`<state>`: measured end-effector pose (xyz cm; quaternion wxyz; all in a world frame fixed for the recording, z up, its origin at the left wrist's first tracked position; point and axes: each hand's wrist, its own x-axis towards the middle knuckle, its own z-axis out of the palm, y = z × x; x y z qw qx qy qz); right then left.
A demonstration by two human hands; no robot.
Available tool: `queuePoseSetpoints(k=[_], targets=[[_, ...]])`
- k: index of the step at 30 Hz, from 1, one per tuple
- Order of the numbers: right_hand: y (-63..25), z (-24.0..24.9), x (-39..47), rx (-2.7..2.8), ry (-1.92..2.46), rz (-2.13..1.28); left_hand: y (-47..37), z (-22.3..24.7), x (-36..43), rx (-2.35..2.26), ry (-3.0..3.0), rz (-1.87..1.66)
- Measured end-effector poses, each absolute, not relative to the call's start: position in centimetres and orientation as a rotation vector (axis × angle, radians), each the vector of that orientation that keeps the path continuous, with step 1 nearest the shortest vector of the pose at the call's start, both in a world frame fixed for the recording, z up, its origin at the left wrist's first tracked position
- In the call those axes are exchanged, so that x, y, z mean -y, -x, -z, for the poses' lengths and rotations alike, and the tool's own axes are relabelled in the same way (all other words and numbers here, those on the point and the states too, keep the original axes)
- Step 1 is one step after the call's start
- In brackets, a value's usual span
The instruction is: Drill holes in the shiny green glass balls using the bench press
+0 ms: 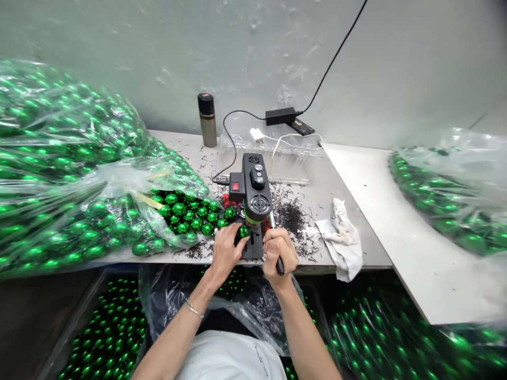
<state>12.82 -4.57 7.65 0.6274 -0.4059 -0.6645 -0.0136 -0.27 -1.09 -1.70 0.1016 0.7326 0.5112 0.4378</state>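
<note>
A small black press machine [257, 184] with a red switch stands at the table's front edge. My left hand [229, 245] has thumb and fingers around a shiny green ball [243, 231] under the machine's head. My right hand [279, 253] is wrapped round the black-tipped lever handle [280, 266] at the machine's right side. Several loose green balls [196, 224] lie left of the machine, at the mouth of a clear plastic bag [106, 179] full of them. Black shavings [291, 216] are scattered around the machine's base.
A bottle [208, 121] stands at the back, with a power adapter [280, 116] and cables right of it. A crumpled white cloth [341, 240] lies to the right. Another bag of green balls [447, 195] sits far right; more balls fill containers below.
</note>
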Motion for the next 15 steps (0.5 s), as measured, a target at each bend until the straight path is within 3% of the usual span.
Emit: queuePoseSetpoints(k=[15], targets=[[-12.9,-7.1,4.5,1.511,0.909,0.02,1.3,1.5,1.1,-1.498,-2.098,-1.177]])
